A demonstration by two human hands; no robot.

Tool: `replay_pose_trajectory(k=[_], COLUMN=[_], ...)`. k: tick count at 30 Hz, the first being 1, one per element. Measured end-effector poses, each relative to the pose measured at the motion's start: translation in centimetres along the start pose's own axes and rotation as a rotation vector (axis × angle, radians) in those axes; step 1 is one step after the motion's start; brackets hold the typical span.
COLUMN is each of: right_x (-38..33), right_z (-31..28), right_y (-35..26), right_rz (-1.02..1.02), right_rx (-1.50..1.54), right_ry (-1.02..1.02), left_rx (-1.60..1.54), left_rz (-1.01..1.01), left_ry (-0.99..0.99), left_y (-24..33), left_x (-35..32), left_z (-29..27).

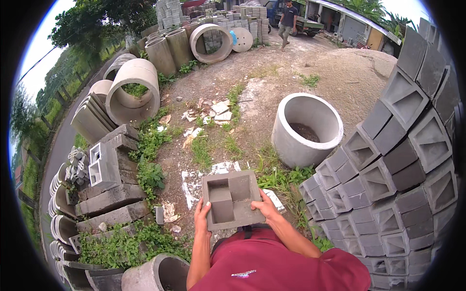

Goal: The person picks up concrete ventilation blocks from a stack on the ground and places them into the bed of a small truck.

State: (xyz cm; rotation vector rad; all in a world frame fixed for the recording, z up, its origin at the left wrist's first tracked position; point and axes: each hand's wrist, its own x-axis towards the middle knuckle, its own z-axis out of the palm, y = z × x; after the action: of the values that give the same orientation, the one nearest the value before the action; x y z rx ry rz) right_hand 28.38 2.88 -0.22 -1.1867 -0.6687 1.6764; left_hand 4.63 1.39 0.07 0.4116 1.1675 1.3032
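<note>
A square grey concrete ventilation block with stepped recesses inside its frame is held in front of my body at waist height. My left hand grips its left side, the thumb lying on the frame's face. On the opposite side my right hand clasps the block, thumb over the lower right part of the frame. Most of the fingers of both hands are hidden behind the block.
A tall stack of similar blocks rises close on my right. Ahead stands a concrete ring. Large pipes and concrete beams line the left. A person walks near a truck far ahead.
</note>
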Motion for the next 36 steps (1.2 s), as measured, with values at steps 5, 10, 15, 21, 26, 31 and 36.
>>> replay_pose_trajectory(k=[5, 10, 15, 21, 26, 31, 36], right_x=[10.9, 23.3, 36.7, 50.4, 63.4, 76.1, 84.3], right_z=[1.2, 0.8, -0.6, -2.0, -7.3, -14.7, -21.0], right_y=[-7.3, -12.3, -17.1, -26.6, -34.9, -43.9, -53.7], right_rz=[-0.027, -0.056, -0.087, -0.084, -0.127, -0.135, -0.130], right_rx=[-0.019, 0.025, 0.121, 0.133, 0.163, 0.134, 0.160], right_ry=[0.026, 0.074, 0.174, 0.309, 0.347, 0.386, 0.401], left_rx=[-0.015, 0.007, 0.074, 0.131, 0.207, 0.181, 0.168], left_rz=[0.016, 0.018, -0.061, -0.149, -0.144, -0.178, -0.221], left_ry=[-0.022, -0.103, -0.195, -0.227, -0.304, -0.328, -0.361], left_y=[5.0, 8.4, 11.9, 15.9, 16.4, 15.3, 15.6], left_x=[10.4, 24.1, 38.9, 54.5, 68.0, 80.6, 88.4], left_z=[6.6, 12.3, 20.0, 30.9, 42.4, 55.4, 67.6])
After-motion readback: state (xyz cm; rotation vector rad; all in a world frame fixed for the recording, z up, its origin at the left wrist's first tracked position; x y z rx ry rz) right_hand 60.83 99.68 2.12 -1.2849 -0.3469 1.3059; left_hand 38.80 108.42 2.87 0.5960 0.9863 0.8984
